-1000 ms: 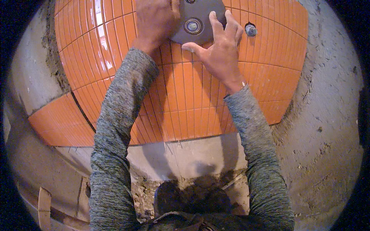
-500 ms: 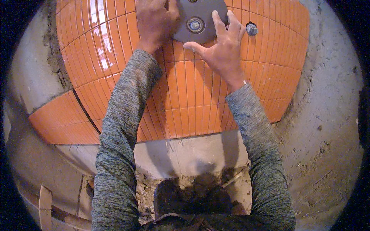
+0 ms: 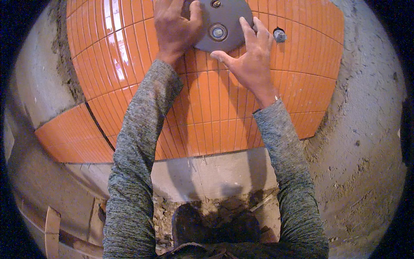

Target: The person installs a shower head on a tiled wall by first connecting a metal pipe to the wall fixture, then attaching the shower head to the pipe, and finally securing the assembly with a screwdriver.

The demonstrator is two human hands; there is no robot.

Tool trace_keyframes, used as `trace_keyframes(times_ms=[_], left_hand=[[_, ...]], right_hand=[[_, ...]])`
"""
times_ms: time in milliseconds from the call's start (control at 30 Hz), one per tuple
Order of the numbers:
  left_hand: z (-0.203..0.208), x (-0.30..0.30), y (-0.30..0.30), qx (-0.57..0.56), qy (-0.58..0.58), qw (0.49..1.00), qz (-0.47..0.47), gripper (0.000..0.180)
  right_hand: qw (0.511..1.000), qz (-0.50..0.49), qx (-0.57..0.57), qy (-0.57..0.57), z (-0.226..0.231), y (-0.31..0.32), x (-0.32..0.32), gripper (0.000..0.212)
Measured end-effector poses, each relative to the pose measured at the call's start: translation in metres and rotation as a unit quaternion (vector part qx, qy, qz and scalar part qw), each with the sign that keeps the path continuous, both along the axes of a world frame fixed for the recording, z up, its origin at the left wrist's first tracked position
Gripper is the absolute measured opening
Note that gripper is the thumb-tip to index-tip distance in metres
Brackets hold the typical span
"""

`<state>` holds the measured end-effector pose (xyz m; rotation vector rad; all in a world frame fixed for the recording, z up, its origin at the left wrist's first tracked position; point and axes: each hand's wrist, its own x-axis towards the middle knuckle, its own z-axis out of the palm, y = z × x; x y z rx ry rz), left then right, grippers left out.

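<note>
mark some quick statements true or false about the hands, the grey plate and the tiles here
1. The left hand is at the left side of the grey plate. True.
2. The right hand is clenched into a fist. False: its thumb and fingers are spread.
3. The tiles behind the plate are blue. False: they are orange.
4. A pipe fitting sticks out of the tiles to the right of the plate. True.
5. The person wears gloves. False: both hands are bare.
</note>
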<state>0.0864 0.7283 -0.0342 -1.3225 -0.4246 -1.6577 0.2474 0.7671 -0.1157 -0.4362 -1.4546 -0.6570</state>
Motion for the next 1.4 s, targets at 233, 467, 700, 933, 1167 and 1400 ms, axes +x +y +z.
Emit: trace_keyframes(times_ms=[233, 467, 700, 933, 1167, 1400], left_hand=[[0.002, 0.000, 0.002, 0.003, -0.002, 0.999, 0.033, 0.016], [-0.002, 0.007, -0.004, 0.001, 0.002, 0.997, 0.072, 0.015], [0.003, 0.000, 0.001, -0.018, 0.019, 0.994, 0.104, 0.015], [0.006, -0.005, 0.002, -0.024, 0.026, 0.995, 0.090, 0.017], [0.003, 0.005, -0.006, -0.054, 0.024, 0.997, 0.052, 0.020], [0.001, -0.045, 0.009, -0.001, 0.006, 0.998, 0.055, 0.026]], right_hand=[[1.000, -0.003, -0.005, 0.012, 0.000, 0.001, -0.003, 0.095], [0.999, -0.018, -0.020, 0.018, -0.001, -0.006, -0.006, 0.092], [0.999, -0.029, -0.024, 0.001, 0.000, -0.003, -0.001, 0.092], [0.998, -0.009, -0.056, -0.014, 0.000, -0.013, 0.000, 0.094], [0.998, 0.003, -0.065, -0.015, 0.000, -0.012, 0.010, 0.097], [0.995, 0.049, -0.087, -0.012, 0.002, -0.021, 0.010, 0.099]])
